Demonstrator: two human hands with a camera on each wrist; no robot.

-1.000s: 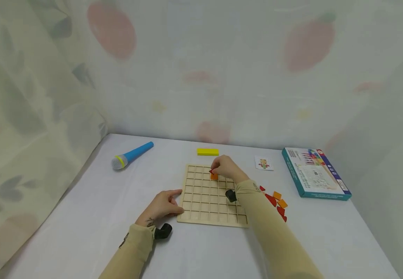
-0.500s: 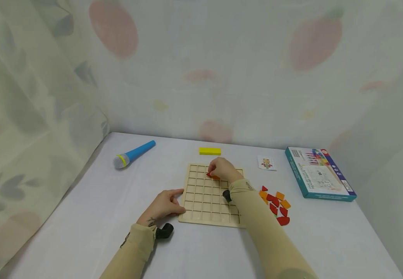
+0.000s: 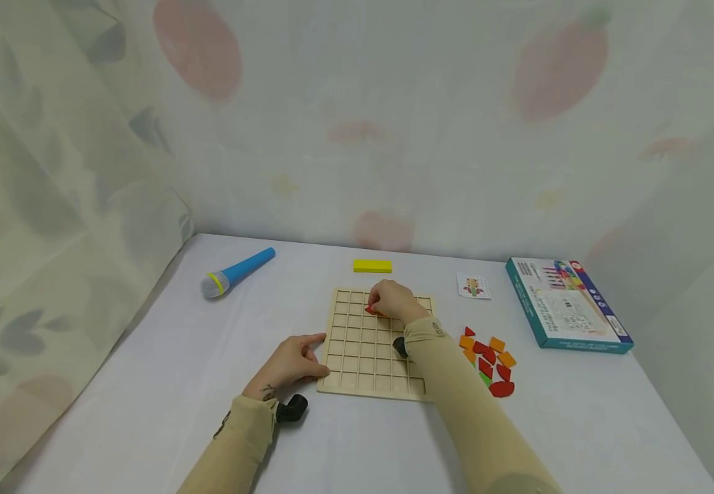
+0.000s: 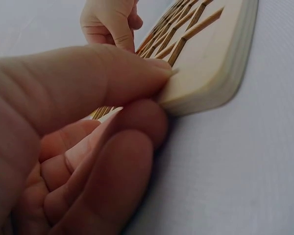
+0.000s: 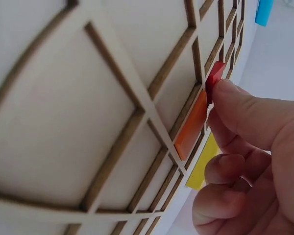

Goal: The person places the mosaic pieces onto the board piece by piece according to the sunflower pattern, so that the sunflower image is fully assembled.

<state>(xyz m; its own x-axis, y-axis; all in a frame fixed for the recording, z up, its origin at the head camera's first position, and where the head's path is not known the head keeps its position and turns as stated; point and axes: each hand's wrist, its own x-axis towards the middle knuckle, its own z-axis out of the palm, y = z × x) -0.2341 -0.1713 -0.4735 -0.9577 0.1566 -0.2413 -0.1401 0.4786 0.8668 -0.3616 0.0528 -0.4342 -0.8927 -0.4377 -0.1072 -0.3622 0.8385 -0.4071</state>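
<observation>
My left hand holds the near-left edge of a wooden grid board. In the left wrist view its thumb lies on the rim by the rounded corner, with curled fingers below. Over the board's far part, my right hand pinches a small red tile between thumb and forefinger; its shape is partly covered. An orange tile lies in the grid right beside the red one, and my remaining right fingers are curled.
Loose red, orange and green tiles lie right of the board. A yellow block sits behind it. Further right are a small pattern card and a flat teal-edged box. A blue toy microphone lies at the back left.
My right hand has shifted slightly left and down over the board with the red tile, now beside the orange one. The left hand keeps its place at the edge.
</observation>
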